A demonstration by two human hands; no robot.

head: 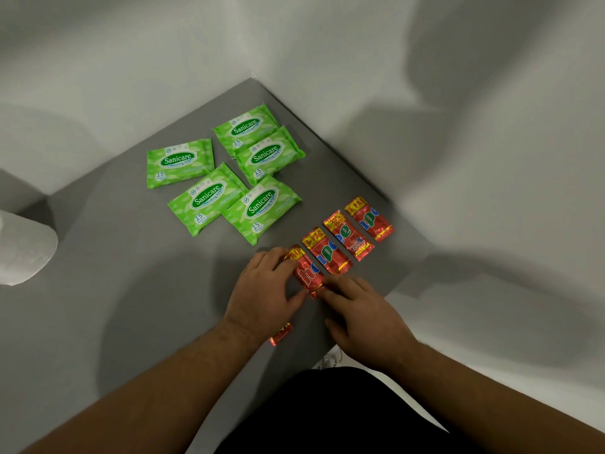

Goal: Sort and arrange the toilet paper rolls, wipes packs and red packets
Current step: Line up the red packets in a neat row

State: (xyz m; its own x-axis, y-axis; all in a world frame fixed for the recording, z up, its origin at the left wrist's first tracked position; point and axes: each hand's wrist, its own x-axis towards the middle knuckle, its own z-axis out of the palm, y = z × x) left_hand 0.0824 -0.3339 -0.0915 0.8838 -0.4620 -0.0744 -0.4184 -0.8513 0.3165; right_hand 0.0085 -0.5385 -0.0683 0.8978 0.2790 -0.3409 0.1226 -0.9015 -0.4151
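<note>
1. I see the left hand with its fingers bent over the upper left edge of a red packet, thumb at its lower edge.
2. The right hand pinches that packet's bottom end with its fingertips.
3. Three more red packets lie in a slanted row just right of it on the grey worktop.
4. Another red packet peeks out beneath the left wrist.
5. Five green wipes packs lie farther back, some overlapping.
6. A toilet paper roll sits at the far left edge.
</note>
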